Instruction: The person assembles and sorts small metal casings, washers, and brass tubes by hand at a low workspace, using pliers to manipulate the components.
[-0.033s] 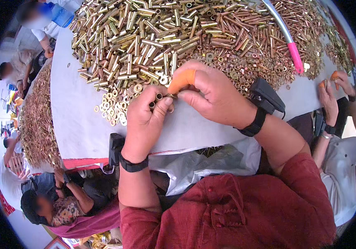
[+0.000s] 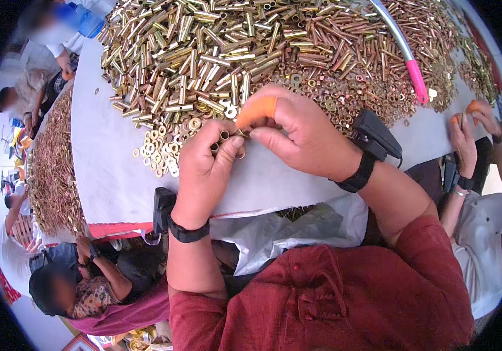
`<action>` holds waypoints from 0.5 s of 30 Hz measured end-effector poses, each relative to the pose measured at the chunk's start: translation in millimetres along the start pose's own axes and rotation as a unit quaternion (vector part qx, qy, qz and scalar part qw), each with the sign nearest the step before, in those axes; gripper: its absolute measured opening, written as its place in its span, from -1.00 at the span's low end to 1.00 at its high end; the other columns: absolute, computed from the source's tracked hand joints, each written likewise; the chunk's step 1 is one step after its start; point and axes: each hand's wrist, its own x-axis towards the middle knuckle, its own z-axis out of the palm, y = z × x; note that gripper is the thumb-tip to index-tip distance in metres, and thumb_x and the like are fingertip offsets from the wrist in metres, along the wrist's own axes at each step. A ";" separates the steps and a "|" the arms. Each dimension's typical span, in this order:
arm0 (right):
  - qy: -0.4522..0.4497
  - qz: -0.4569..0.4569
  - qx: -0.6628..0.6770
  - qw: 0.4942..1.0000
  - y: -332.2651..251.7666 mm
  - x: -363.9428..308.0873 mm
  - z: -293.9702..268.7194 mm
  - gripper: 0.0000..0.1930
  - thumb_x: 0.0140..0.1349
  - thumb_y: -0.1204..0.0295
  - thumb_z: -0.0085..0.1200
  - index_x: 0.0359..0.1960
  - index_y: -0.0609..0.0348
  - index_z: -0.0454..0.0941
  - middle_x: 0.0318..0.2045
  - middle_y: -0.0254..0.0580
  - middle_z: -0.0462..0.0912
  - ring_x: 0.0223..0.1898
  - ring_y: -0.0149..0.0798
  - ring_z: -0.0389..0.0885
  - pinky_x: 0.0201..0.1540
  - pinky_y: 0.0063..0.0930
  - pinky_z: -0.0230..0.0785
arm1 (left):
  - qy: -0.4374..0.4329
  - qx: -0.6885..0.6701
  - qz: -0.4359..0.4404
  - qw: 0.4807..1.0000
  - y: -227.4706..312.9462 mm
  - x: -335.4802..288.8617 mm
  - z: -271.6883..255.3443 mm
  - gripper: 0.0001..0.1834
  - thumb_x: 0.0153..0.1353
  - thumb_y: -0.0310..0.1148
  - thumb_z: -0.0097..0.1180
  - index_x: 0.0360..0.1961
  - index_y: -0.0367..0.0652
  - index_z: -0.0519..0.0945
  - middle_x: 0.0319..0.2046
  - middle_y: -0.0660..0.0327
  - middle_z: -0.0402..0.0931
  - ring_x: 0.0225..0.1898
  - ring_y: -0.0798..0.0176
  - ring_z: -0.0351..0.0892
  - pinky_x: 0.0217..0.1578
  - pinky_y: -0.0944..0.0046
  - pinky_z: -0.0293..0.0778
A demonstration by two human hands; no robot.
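Left hand (image 2: 203, 161) clasps brass tubes (image 2: 224, 136) in its fingers; right hand (image 2: 305, 137), at two o'clock, I can't tell; a slackened pinch could spill them.

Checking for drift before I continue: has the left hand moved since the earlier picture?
No: the left hand shows no visible shift against the loose flat washers beside it.
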 end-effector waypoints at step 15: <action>0.002 0.144 0.061 0.988 -9.6 1.9 2.9 -0.85 0.13 0.50 0.15 -0.25 0.20 0.54 -0.32 -0.07 0.55 -0.33 -0.05 0.58 -0.27 -0.30 0.44 | 0.018 0.024 0.041 0.999 -1.5 -0.7 1.7 -0.92 0.24 -0.53 0.12 -0.25 -0.22 0.51 -0.54 0.24 0.53 -0.52 0.36 0.53 -0.45 0.37 0.43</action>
